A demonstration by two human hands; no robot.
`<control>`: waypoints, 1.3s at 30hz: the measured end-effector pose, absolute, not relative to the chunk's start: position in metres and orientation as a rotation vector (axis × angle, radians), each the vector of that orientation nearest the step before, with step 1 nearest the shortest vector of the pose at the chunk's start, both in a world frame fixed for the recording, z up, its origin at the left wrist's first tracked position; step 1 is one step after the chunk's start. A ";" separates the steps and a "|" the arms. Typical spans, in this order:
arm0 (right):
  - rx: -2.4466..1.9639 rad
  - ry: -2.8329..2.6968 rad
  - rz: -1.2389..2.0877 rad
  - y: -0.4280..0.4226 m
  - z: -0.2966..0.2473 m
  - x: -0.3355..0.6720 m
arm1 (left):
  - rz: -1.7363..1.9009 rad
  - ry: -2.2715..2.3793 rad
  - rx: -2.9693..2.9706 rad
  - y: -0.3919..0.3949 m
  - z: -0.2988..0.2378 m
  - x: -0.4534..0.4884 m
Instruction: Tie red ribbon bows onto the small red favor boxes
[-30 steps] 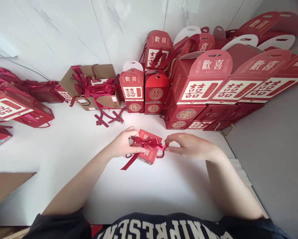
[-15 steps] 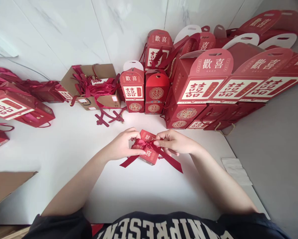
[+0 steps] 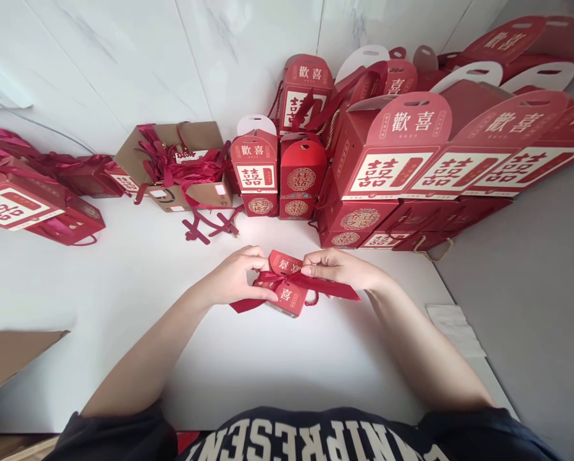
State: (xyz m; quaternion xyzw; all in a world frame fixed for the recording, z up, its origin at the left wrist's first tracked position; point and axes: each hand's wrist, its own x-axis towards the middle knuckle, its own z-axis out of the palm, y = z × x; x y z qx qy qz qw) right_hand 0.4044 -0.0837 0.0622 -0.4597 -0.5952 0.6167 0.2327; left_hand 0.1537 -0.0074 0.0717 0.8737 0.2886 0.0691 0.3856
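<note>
A small red gift box (image 3: 283,306) with white Chinese characters lies on the white table in front of me. A dark red satin ribbon (image 3: 333,288) is knotted across its top, with one tail out to each side. My left hand (image 3: 236,275) grips the ribbon at the box's left edge, thumb toward me. At the right of the knot my right hand (image 3: 342,270) pinches the ribbon between thumb and fingers; its lower fingers are partly hidden behind the tail. A twisted red cord (image 3: 312,298) pokes out at the box's right side.
Stacked red gift boxes (image 3: 392,173) stand at the back right. An open cardboard box (image 3: 198,198) holds ribbons, with dark red cut-out characters (image 3: 212,225) before it. More red boxes (image 3: 70,221) lie left, a cardboard sheet (image 3: 18,358) nearer, white tissues (image 3: 454,330) right.
My right hand has shifted slightly right, and the right ribbon tail has swung up to lie more level across its fingers. The loops at the knot look flatter. The box has barely moved.
</note>
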 end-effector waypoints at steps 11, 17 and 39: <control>-1.301 -1.682 1.672 -0.084 0.061 0.404 | 0.158 0.705 2.195 -0.004 0.075 0.153; -1.395 -1.649 1.343 -0.096 0.076 0.393 | 0.488 0.860 2.193 -0.012 0.079 0.159; -1.309 -1.572 1.814 -0.104 0.073 0.391 | 0.598 0.897 2.362 -0.027 0.055 0.172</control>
